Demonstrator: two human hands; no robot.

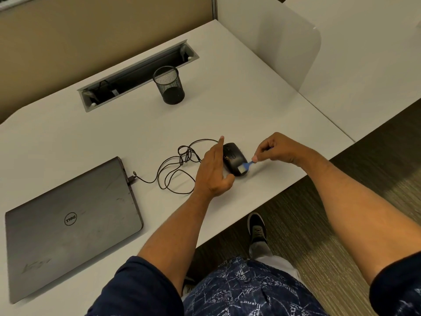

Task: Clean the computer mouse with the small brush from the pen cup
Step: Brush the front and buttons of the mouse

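Note:
A black wired computer mouse [234, 157] lies on the white desk [250, 106] near its front edge. My left hand [214, 172] holds the mouse by its left side, thumb at the near end and index finger stretched along the far side. My right hand [278, 148] pinches a small blue brush [246, 166], whose pale bristles rest on the rear of the mouse. The black mesh pen cup [169, 86] stands upright farther back and looks empty.
The mouse cable [175, 169] lies in loose loops left of the mouse and plugs into a closed grey laptop [73, 222] at the left. A cable tray slot [136, 76] opens behind the cup. A frosted divider [291, 42] stands at the right.

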